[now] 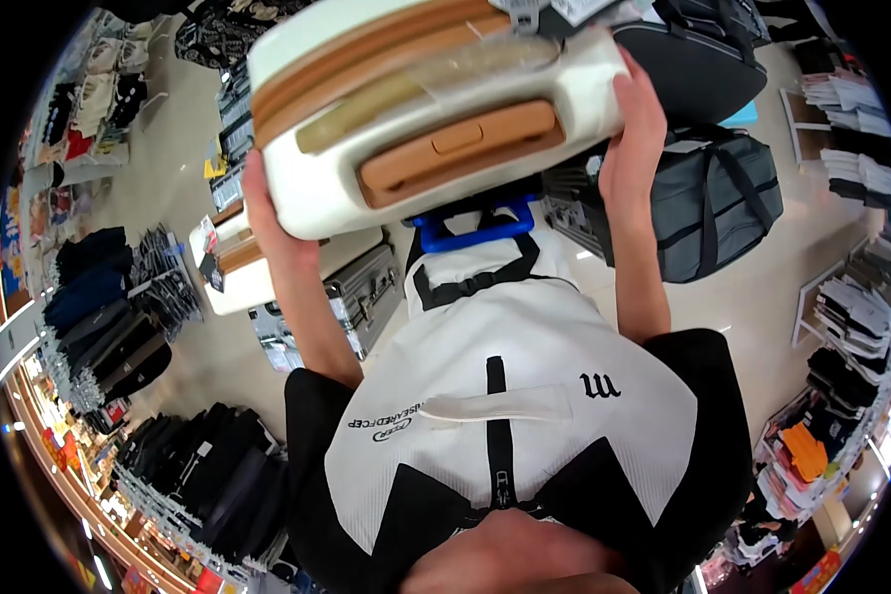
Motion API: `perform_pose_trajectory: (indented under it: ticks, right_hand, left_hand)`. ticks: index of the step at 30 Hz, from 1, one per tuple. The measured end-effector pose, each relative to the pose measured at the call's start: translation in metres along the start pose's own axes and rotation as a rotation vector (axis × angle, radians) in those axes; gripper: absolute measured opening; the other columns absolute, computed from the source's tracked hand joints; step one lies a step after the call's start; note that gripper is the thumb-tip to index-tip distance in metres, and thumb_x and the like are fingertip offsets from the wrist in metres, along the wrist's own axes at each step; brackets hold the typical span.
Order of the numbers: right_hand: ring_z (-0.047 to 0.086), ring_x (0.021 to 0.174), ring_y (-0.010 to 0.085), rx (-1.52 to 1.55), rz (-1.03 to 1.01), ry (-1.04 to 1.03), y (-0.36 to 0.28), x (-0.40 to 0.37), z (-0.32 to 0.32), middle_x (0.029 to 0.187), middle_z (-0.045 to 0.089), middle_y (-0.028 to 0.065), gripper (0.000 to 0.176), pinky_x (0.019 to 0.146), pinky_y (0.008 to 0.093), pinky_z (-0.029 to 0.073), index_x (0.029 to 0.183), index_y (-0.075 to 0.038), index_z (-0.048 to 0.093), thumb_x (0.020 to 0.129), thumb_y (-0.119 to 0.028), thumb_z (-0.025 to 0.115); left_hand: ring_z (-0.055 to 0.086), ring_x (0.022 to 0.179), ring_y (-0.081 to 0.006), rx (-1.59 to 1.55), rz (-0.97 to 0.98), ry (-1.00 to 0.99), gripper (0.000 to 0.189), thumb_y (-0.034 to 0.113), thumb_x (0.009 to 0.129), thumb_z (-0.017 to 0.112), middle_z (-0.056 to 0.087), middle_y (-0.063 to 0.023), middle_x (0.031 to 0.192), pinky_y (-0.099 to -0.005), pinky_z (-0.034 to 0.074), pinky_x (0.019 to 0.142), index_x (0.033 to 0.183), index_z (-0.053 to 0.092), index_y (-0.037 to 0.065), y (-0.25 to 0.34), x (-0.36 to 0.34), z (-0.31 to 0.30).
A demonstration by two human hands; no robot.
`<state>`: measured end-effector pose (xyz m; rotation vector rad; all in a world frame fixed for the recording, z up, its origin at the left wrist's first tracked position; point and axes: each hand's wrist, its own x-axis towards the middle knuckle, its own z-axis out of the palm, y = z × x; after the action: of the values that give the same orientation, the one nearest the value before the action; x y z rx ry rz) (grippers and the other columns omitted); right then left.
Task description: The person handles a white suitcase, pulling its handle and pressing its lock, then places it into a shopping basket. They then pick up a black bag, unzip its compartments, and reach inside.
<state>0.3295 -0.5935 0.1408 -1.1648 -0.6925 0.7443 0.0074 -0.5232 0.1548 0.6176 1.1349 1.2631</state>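
A white suitcase with brown trim (302,203) is held up in front of my chest, tilted, with its brown carry handle (455,153) facing me. My left hand (275,213) grips its lower left corner, fingers mostly hidden behind the shell. On the right end, my right hand (636,124) presses against the side, fingers wrapped round the far edge. Clear plastic film (436,84) and paper tags (579,10) are on the case. Just below it, a blue bar (475,235) shows near my waist.
Another white and brown suitcase (243,287) and a silver hard case (371,292) stand at lower left. On the right are a dark grey bag (718,208) and a black bag (698,69). Clothing racks (193,475) and shelves of folded clothes (851,317) line both sides.
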Motion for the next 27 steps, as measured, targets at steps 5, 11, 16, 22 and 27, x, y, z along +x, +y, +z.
perform_pose_trajectory:
  ticks: [5,11,16,22,27]
  right_hand:
    - [0.059,0.116,0.0161,0.034,-0.075,-0.006,-0.005,0.010,-0.004,0.125,0.064,0.0113,0.047,0.105,0.0276,0.040,0.135,0.005,0.055,0.100,-0.025,0.053]
    - [0.059,0.115,0.0171,0.079,-0.051,0.017,0.015,-0.006,-0.010,0.125,0.064,0.0115,0.046,0.104,0.0287,0.040,0.136,0.006,0.054,0.100,-0.023,0.052]
    - [0.059,0.117,0.0189,0.081,-0.003,0.087,0.033,-0.019,-0.010,0.128,0.063,0.0147,0.047,0.105,0.0306,0.041,0.136,0.009,0.053,0.100,-0.020,0.050]
    - [0.058,0.120,0.0220,0.032,0.052,0.169,0.066,-0.034,-0.021,0.132,0.061,0.0178,0.051,0.106,0.0313,0.041,0.137,0.012,0.051,0.097,-0.018,0.049]
    - [0.057,0.120,0.0224,0.010,0.089,0.185,0.104,-0.047,-0.034,0.132,0.061,0.0183,0.052,0.107,0.0320,0.040,0.137,0.012,0.051,0.095,-0.019,0.049]
  left_hand:
    - [0.061,0.122,-0.0240,0.021,0.090,0.026,0.056,0.045,0.102,0.048,0.062,-0.0106,0.134,-0.0394,0.048,0.105,0.140,0.052,0.003,0.015,-0.029,0.011]
    - [0.064,0.116,-0.0259,0.007,0.086,-0.002,0.056,0.044,0.098,0.054,0.065,-0.0115,0.129,-0.0411,0.052,0.099,0.136,0.056,0.003,-0.001,-0.010,-0.009]
    - [0.063,0.118,-0.0231,0.105,-0.039,-0.081,0.058,0.046,0.097,0.057,0.064,-0.0102,0.130,-0.0375,0.049,0.102,0.137,0.055,0.004,-0.026,0.010,-0.024]
    - [0.050,0.131,-0.0277,0.244,-0.064,-0.231,0.073,0.053,0.095,0.055,0.051,-0.0150,0.141,-0.0403,0.041,0.108,0.148,0.037,0.006,-0.065,0.027,-0.042]
    - [0.050,0.131,-0.0275,0.216,-0.066,-0.283,0.081,0.050,0.093,0.059,0.048,-0.0163,0.142,-0.0399,0.043,0.107,0.153,0.026,0.006,-0.101,0.038,-0.067]
